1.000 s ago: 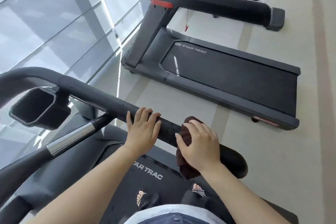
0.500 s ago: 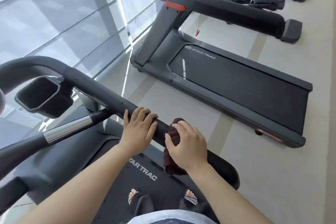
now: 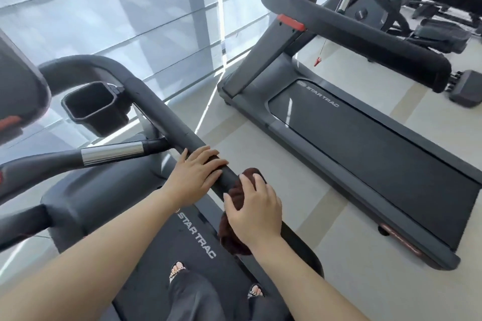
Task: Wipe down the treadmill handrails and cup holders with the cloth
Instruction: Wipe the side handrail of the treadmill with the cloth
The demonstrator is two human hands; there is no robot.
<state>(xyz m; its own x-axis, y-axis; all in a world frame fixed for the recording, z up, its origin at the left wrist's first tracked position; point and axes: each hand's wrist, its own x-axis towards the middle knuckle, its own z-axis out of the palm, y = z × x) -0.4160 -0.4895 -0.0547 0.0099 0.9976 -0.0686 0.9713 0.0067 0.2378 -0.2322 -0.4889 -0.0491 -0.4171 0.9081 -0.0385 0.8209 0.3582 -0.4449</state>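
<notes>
the step in hand looks like wiping the right-side handrail, near its free end, and the next move probably calls for sliding the cloth up the rail toward the bend while keeping it pressed round the tube. nearest, the right hand [image 3: 254, 212] lies over the dark brown cloth [image 3: 236, 237], fingers spread and only loosely curled, pressing the cloth against the handrail [image 3: 167, 117] rather than gripping it tight; part of the cloth hangs below the rail. just beside it, up the rail, the left hand [image 3: 194, 176] rests on the bare rail with fingers laid over the top, not holding anything else. farther on, the black cup holder [image 3: 94, 107] sits by the rail's bend, untouched and, by my guess, still to be wiped. beyond stands a second treadmill [image 3: 365, 143].
</notes>
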